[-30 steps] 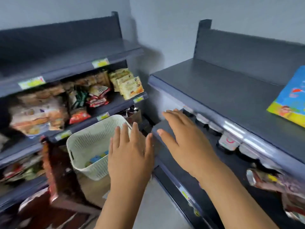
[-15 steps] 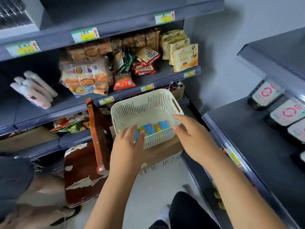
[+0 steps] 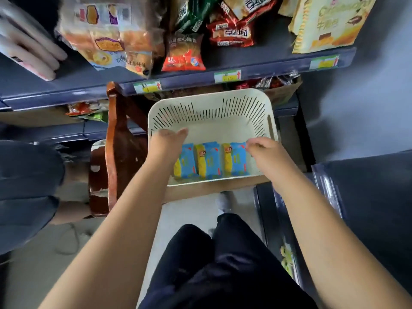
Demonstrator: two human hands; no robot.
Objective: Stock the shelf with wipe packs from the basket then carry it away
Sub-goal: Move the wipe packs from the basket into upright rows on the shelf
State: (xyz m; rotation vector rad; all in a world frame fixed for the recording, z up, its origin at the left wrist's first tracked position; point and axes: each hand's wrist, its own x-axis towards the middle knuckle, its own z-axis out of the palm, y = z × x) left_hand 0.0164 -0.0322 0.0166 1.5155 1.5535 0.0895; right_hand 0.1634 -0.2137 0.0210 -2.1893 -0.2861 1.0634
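- While I look down, the basket (image 3: 211, 112) sits on a box, 3 wipe packs (image 3: 210, 160) along its near wall.
- My left hand (image 3: 166, 141) reaches inside, fingers spread, gripping nothing.
- My right hand (image 3: 265, 152) hovers at the right rim, fingers curled; grip unclear.
- Free room lies behind the packs.

Dark blue-grey shop shelf (image 3: 200, 76) across the top, packed with snack bags (image 3: 182, 52), green-and-yellow price tags (image 3: 227, 76) along its front edge. Lower shelf (image 3: 66, 132) beneath, partly blurred. Worn reddish-brown wooden chair (image 3: 116, 148) at left, paint chipped. Pale grey floor (image 3: 185, 210). Grey wall (image 3: 361, 103) at right. Second dark shelf unit (image 3: 367, 197) lower right.
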